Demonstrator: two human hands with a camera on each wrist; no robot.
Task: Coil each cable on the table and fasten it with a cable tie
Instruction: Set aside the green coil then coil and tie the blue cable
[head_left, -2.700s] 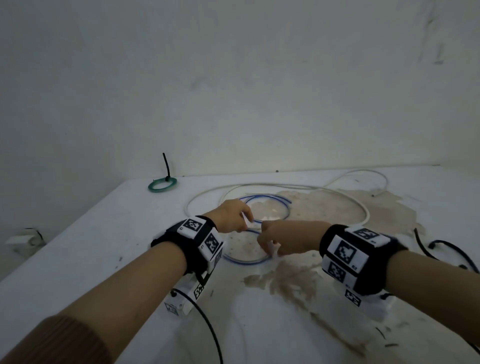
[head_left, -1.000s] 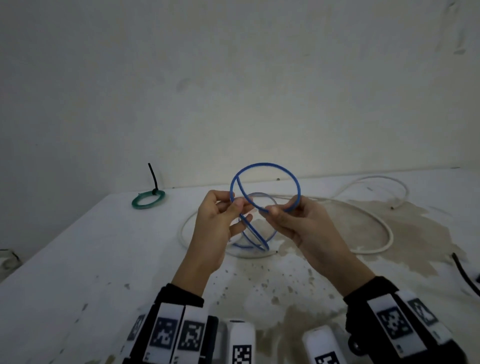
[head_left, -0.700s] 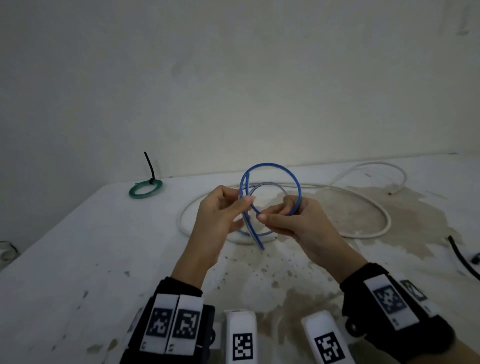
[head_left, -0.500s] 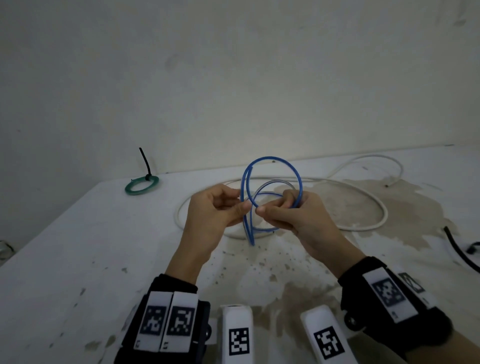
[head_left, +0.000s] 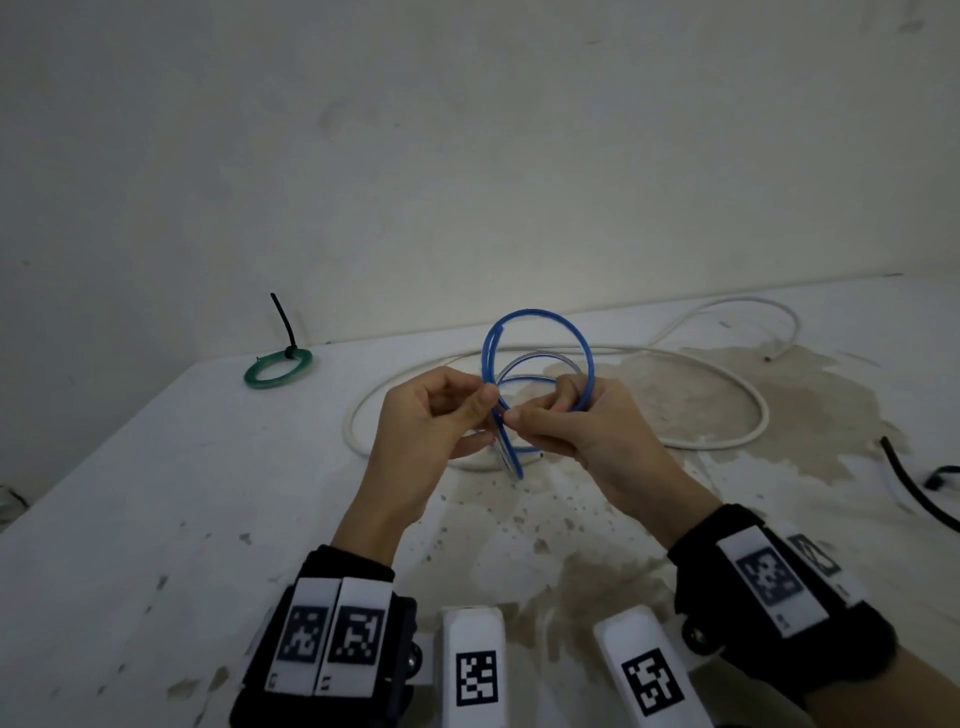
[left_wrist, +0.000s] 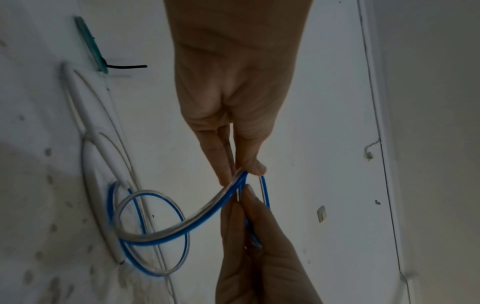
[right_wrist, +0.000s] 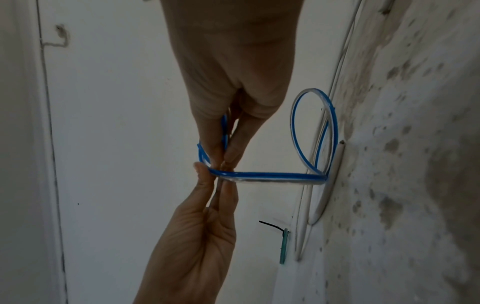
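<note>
The blue cable (head_left: 537, 332) is held above the stained surface (head_left: 208, 509), looped; its strands are pinched together by the left hand (head_left: 431, 421) and the right hand (head_left: 582, 431), fingertips nearly meeting. A white cable (head_left: 675, 441) lies beneath; a tied green coil (head_left: 278, 368) is set far left.

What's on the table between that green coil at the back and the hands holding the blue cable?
Bare white tabletop, then the near-left bend of the loose white cable, just before the left hand pinching the blue cable. The head view shows it best.
</note>
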